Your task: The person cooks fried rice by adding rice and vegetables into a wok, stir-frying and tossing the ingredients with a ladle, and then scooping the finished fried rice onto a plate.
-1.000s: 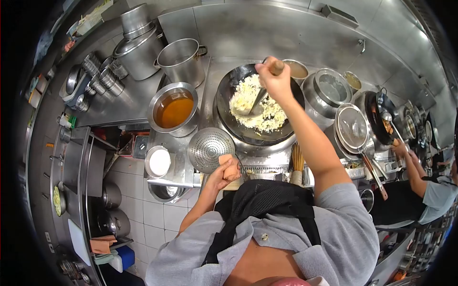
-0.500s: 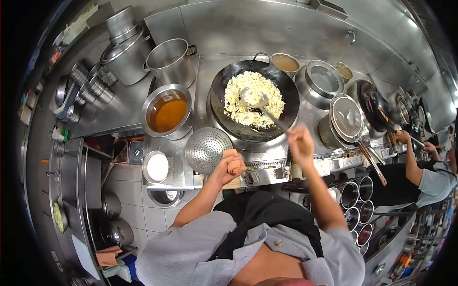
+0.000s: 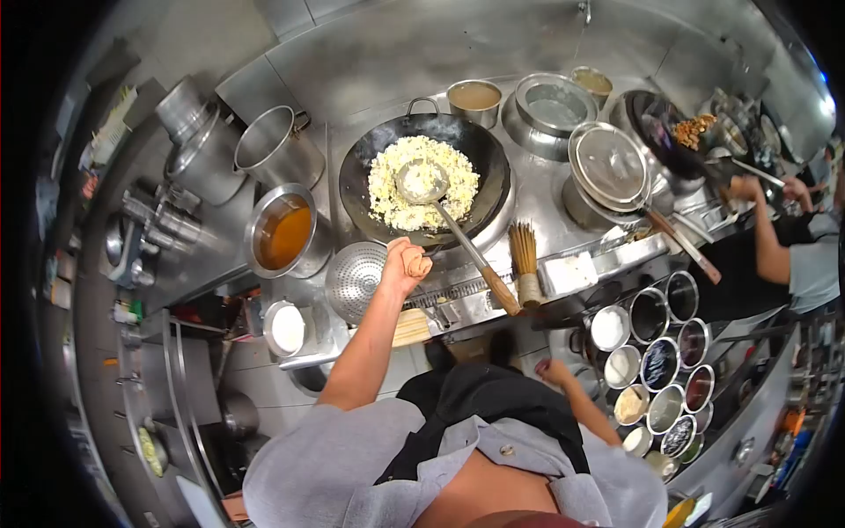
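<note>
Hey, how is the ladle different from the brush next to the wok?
The ladle ends in a round metal bowl; the brush ends in a bundle of tan bristles. The ladle is clearly longer than the brush. The ladle rests with its bowl on the food in the wok, while the brush lies outside it. Both are unheld.

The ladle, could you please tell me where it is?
In the head view, near the centre, the ladle rests with its bowl on the food in the wok; its handle crosses the near rim, just left of the brush.
</note>
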Available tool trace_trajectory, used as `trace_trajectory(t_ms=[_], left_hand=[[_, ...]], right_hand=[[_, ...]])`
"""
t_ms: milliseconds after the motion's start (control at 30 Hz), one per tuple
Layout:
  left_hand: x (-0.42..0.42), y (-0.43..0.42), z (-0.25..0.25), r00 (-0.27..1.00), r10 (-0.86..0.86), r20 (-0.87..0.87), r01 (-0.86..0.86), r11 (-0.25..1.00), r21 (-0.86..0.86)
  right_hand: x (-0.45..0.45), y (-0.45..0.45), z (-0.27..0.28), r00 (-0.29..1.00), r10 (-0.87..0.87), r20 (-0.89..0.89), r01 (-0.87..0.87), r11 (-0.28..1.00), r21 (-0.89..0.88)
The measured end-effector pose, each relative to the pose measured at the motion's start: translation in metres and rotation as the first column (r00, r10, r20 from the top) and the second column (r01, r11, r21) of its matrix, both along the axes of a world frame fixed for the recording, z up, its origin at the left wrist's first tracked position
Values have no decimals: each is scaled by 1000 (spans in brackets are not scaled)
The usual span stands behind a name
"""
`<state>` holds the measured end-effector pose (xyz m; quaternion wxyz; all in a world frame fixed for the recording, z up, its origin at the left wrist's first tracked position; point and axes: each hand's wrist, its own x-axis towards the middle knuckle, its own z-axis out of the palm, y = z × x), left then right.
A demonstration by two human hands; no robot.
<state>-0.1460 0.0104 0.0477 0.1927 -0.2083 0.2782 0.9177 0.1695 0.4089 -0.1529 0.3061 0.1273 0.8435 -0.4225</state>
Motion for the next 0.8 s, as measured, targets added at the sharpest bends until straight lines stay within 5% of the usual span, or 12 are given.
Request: trace_trajectory(t_ms=[33,67,133,167,200,233,300,333,433,533,800], left_hand=[[8,-1,1,998,36,-58,-32,998,53],[21,2,13,998,57,-35,-60,992,-114],[46,1,16,996,76,-55,-82,988,-133],[55,2,18,989,140,-40,-145,971,-188],[63,-4,16,992,110,-59,-119,973,-197],[68,-14,13,995,73,-74,-87,974,-208],[72,-32,14,998,-34,48,43,974,-222],[73,-34,15,997,-20,70,38,965,-260],[74,-43,-2,995,-57,77,71,980,-186],[82,-36,-11,994,-103,43,109,983,-150],[84,-26,-16,990,45,137,-14,975,-221]], right_hand=[[-17,13,-17,998,13,-58,-15,1000,-25],[-33,24,-55,992,-105,-71,89,975,-204],[-76,35,-46,958,-288,-6,270,907,-324],[-93,43,-74,937,-346,-55,319,908,-272],[-111,52,-120,944,-296,-147,296,955,-23],[-125,52,-94,927,-317,-203,352,920,171],[-150,55,-102,974,-206,-91,225,882,413],[-162,63,-203,999,-28,-38,44,837,546],[-183,67,-109,966,-200,161,146,943,298],[-196,57,-192,994,-31,104,3,967,255],[-206,55,-137,977,72,201,-122,961,248]])
